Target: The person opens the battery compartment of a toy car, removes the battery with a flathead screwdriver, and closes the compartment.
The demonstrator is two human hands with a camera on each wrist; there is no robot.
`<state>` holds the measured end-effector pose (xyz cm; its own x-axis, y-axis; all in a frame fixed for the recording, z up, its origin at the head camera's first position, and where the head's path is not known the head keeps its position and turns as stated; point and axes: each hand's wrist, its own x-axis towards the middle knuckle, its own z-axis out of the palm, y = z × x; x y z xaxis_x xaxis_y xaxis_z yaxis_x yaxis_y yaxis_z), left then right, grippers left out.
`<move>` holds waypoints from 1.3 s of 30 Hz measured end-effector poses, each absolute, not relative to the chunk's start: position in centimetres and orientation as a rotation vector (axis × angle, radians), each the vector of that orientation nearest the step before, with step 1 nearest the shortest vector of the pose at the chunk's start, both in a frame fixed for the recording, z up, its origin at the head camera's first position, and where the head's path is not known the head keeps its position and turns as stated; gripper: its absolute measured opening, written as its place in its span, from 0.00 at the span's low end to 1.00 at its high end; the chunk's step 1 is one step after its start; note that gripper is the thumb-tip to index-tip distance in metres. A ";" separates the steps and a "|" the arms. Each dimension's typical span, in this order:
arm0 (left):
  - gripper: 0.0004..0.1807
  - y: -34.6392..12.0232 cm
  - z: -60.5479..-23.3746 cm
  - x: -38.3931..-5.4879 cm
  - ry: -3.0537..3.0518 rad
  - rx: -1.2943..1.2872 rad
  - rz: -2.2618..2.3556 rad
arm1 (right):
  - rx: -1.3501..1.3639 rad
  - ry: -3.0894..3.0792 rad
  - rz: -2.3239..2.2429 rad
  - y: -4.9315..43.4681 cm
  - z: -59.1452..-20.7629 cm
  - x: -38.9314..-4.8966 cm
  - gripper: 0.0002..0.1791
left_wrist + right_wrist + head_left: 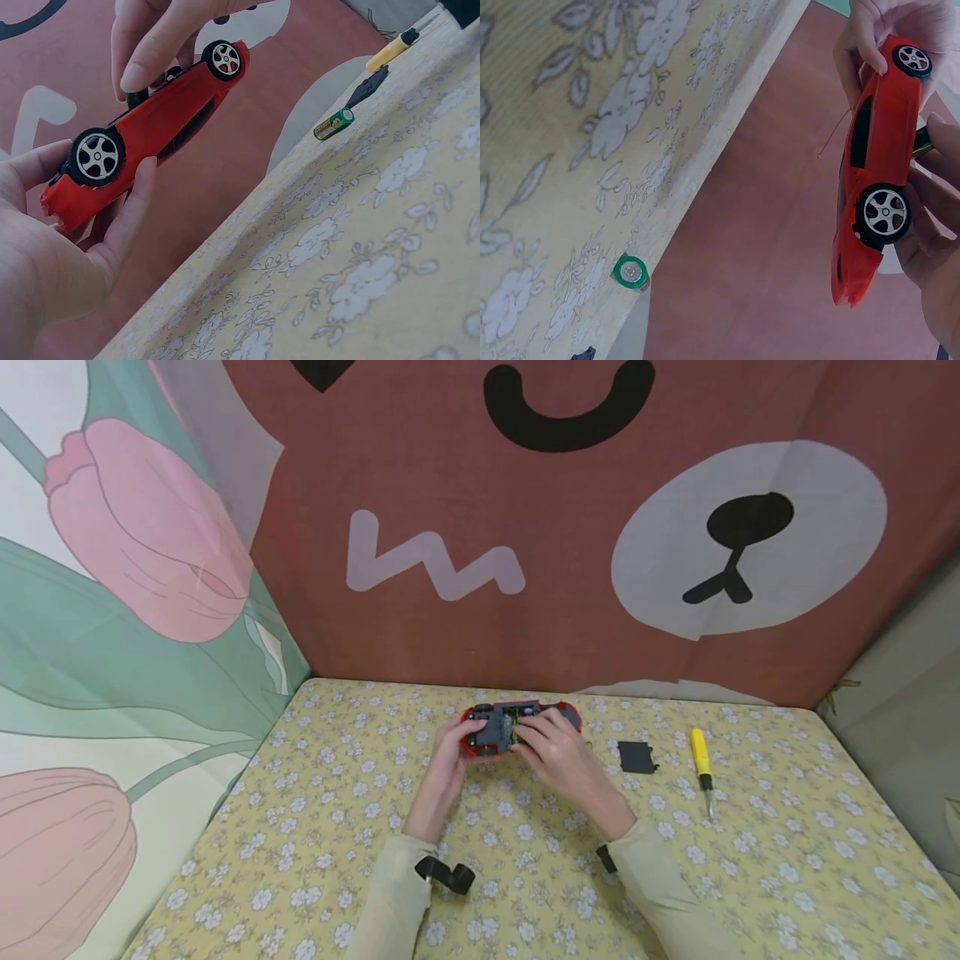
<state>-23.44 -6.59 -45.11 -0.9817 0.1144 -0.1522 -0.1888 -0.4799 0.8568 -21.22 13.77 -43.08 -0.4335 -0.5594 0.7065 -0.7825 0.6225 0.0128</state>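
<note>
A red toy car (491, 732) is held upside down above the table, its dark underside facing up and its battery compartment exposed. My left hand (447, 756) grips one end of it, thumb on the underside. Over the compartment, my right hand (561, 753) pinches a dark green battery (923, 141) between thumb and fingers; it sticks partly out of the car. How deep it sits in the compartment is hidden by the fingers. A second green battery (334, 124) lies on the table beyond the car, mostly covered by the right hand in the head view.
To the right, a black battery cover (637, 757) lies flat on the flowered tablecloth (300, 860). Farther right is a screwdriver (701, 762) with a yellow handle. A printed brown cloth (570, 610) hangs behind the table's far edge.
</note>
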 end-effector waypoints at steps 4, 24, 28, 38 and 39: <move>0.27 -6.6 -45.3 -23.6 1.505 -0.112 2.558 | 1.041 -2.152 0.447 13.7 -43.0 -21.2 0.14; 0.26 -6.2 -45.7 -23.4 1.542 -0.009 2.521 | 0.918 -1.997 0.653 13.6 -42.6 -21.0 0.15; 0.26 -6.3 -45.7 -23.3 1.541 -0.004 2.520 | 0.918 -1.995 0.647 13.6 -42.7 -21.0 0.16; 0.26 -6.2 -45.6 -23.4 1.545 -0.018 2.509 | 0.855 -2.061 0.753 13.6 -42.6 -20.8 0.14; 0.26 -6.2 -45.6 -23.4 1.546 -0.021 2.508 | 0.837 -2.064 0.790 13.6 -42.6 -20.8 0.14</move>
